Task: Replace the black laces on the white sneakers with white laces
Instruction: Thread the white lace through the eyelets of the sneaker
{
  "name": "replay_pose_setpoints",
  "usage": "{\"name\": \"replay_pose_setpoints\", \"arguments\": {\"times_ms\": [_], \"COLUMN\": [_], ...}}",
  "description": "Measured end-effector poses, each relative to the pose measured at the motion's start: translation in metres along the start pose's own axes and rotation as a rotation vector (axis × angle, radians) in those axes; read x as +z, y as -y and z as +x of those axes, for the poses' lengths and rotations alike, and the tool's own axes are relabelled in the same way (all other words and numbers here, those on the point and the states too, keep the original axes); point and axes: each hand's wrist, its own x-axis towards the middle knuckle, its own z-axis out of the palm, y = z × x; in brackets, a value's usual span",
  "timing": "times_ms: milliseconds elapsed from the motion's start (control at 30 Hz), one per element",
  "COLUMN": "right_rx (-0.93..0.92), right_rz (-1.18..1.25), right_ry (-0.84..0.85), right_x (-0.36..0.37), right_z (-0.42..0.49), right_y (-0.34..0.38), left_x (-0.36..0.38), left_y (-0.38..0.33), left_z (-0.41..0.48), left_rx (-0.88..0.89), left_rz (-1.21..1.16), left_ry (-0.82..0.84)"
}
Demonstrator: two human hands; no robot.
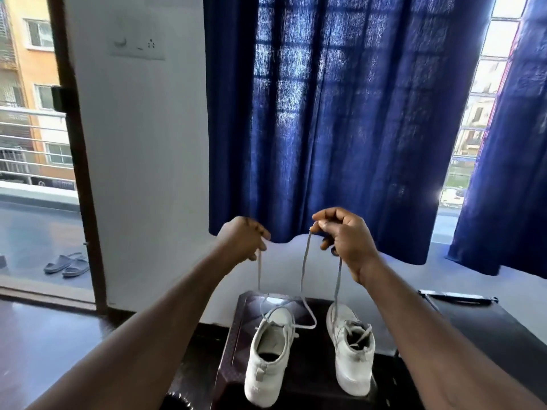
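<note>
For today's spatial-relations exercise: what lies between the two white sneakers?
In the head view, mostly bare dark tabletop separates the left sneaker and right sneaker; near the toes, a loop of white lace sags into the gap.

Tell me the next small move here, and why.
Probably draw both hands upward to take up slack: the left hand and right hand each pinch the thin white lace, which sags in a loose loop beside the left white fabric sneaker.

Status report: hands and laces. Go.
Left hand and right hand each pinch the white lace, raised. Lace runs down to the left-side sneaker. No black lace in view, nothing blocking.
</note>
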Motion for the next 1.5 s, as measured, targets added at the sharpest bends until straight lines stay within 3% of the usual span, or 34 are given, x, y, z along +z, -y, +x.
{"name": "replay_pose_setpoints", "arguments": {"times_ms": [267,467,633,833,1033,1233,1400,1500], "right_rx": [0.274,0.334,0.334,0.341,0.337,0.36,0.347,0.314], "right_rz": [-0.173,-0.302,-0.499,-0.508,-0.544,-0.493,-0.494,-0.438], "right_ry": [0.057,0.112,0.124,0.106,0.074,0.067,0.085,0.052], "right_x": [0.031,0.057,0.065,0.07,0.075,0.072,0.068,0.063], "right_z": [-0.042,-0.062,-0.067,-0.066,-0.065,-0.065,-0.063,-0.057], "right_y": [-0.13,-0.179,-0.19,-0.207,-0.207,-0.203,-0.195,-0.181], "left_x": [0.066,0.1,0.117,0.129,0.104,0.072,0.062,0.051], "left_y": [0.109,0.141,0.152,0.165,0.17,0.165,0.143,0.111], "left_z": [-0.007,0.008,0.018,0.029,0.037,0.039,0.038,0.036], "left_rx": [-0.091,-0.113,-0.076,-0.058,-0.268,-0.326,-0.23,-0.169], "left_rz": [0.282,0.315,0.377,0.408,0.351,0.299,0.23,0.09], "left_ry": [0.115,0.184,0.21,0.21,-0.052,-0.106,0.012,-0.025]}}
